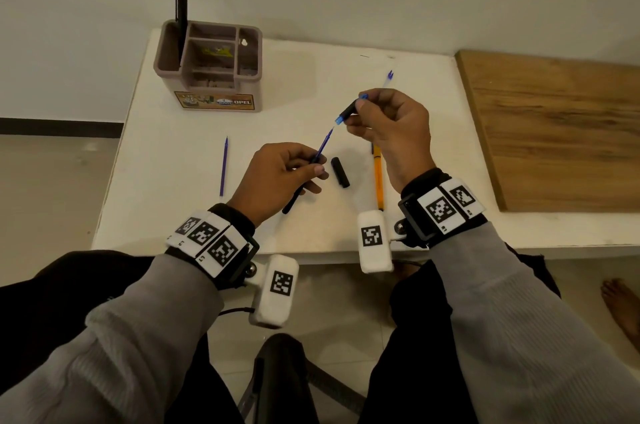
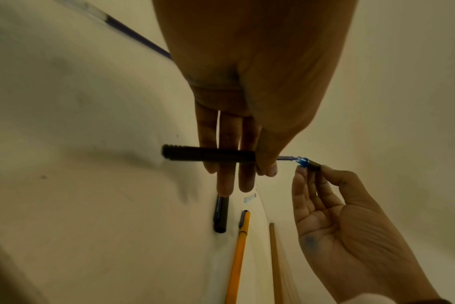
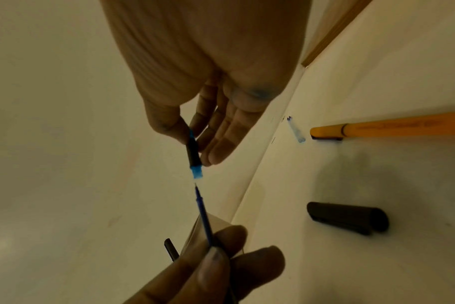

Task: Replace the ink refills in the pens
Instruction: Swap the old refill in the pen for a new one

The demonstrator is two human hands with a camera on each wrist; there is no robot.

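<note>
My left hand grips a black pen barrel with a blue refill sticking out of its front end toward the upper right. My right hand pinches the pen's black tip section with a blue collar, held just beyond the refill's point with a small gap between them. A spare blue refill lies on the white table to the left. The black cap lies between my hands. An orange pen lies under my right wrist.
A brown desk organizer with a black pen standing in it is at the table's back left. A clear, blue-tipped refill lies behind my right hand. A wooden board adjoins the table on the right. My legs are below the front edge.
</note>
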